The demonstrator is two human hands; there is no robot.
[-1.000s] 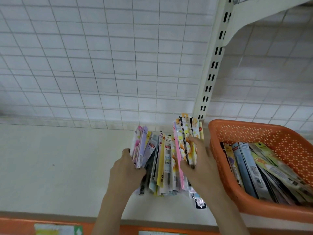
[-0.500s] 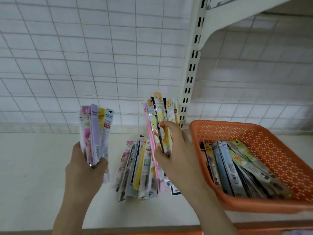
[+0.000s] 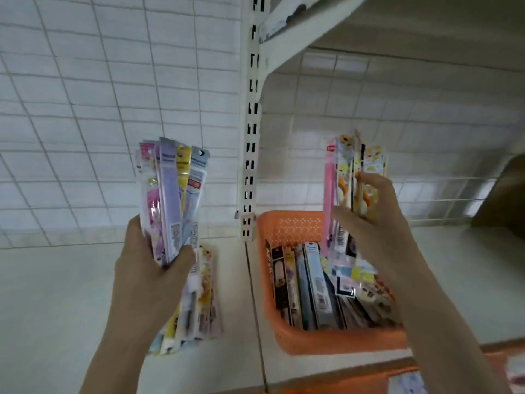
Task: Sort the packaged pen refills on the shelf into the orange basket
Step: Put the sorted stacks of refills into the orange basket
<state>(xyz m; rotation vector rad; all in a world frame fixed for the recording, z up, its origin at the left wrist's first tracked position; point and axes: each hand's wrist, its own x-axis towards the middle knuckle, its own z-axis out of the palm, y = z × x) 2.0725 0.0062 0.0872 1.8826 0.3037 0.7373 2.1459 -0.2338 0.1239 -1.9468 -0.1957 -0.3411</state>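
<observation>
My left hand grips an upright bundle of pink, purple and yellow refill packs above the shelf. Under it a small pile of refill packs lies flat on the shelf, partly hidden by my wrist. My right hand holds a second bundle of pink and yellow refill packs upright over the orange basket. The basket stands on the shelf to the right and holds several packs lying lengthwise.
A white slotted upright rises just behind the basket's left corner, with an upper shelf overhead. A white wire grid backs the shelf. A brown object sits at the far right. An orange price strip runs along the front edge.
My right hand has carried its bundle from beside the pile to above the basket. My left hand has kept its bundle lifted. The view has swung right.
</observation>
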